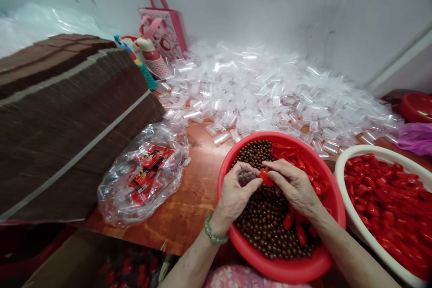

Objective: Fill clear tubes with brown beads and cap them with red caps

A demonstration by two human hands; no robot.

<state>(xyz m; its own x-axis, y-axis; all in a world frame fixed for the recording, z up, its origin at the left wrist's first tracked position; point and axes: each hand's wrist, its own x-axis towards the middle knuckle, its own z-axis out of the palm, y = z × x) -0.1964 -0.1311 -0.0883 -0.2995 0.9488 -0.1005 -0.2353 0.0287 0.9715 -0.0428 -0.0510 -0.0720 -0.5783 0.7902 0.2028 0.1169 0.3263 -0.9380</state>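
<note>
Over a red basin (333, 225) my two hands meet at a small red plastic piece (266, 177). My right hand (293, 184) pinches the piece between thumb and fingers. My left hand (238, 189), below a green bead bracelet's wrist line, has curled fingers and touches the piece's left side; a dark, see-through item (247, 178) shows within its curl. Brown round balls (266, 227) fill much of the basin, and more red pieces (301, 162) lie along its right side.
Right of the basin stands a white tub (340, 175) of red pieces. Clear small sleeves (256, 85) are heaped behind. Banded brown sheets (77, 121) and a plastic bag (145, 175) with red packets lie left. A pink bag (177, 31) and bottle (153, 58) stand back left.
</note>
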